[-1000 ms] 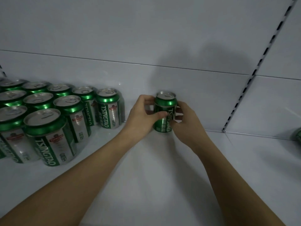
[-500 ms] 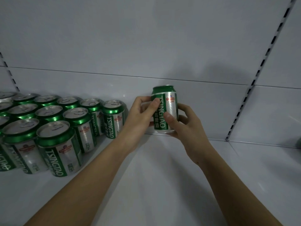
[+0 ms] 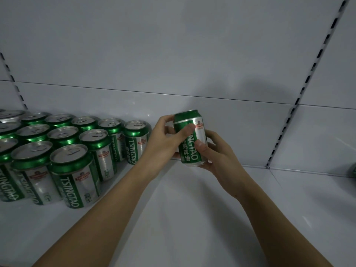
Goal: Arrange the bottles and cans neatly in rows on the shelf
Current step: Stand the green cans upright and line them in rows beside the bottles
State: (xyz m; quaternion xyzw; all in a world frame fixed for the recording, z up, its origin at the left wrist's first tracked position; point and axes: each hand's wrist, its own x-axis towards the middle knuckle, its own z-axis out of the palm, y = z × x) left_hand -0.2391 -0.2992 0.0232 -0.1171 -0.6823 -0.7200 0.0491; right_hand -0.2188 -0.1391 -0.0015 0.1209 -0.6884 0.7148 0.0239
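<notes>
1. Both hands grip one green can (image 3: 191, 138), held up off the white shelf (image 3: 173, 209) near the back wall and leaning a little to the left.
2. The left hand (image 3: 163, 141) wraps the can's upper left side, its thumb lying across the green band near the top; its other fingers are hidden behind the can.
3. The right hand (image 3: 219, 151) cups the lower right side, thumb pressed on the label; its fingertips are hidden behind the can.
4. The held can's top face cannot be seen from this angle, and the thumbs cover part of its lettering.
5. The rows of cans (image 3: 77, 151) stand upright on the shelf to the left, well apart from the held can; the leftmost ones are cut off by the picture edge.
6. A green object (image 3: 354, 170) at the far right edge is cropped too much to identify.
</notes>
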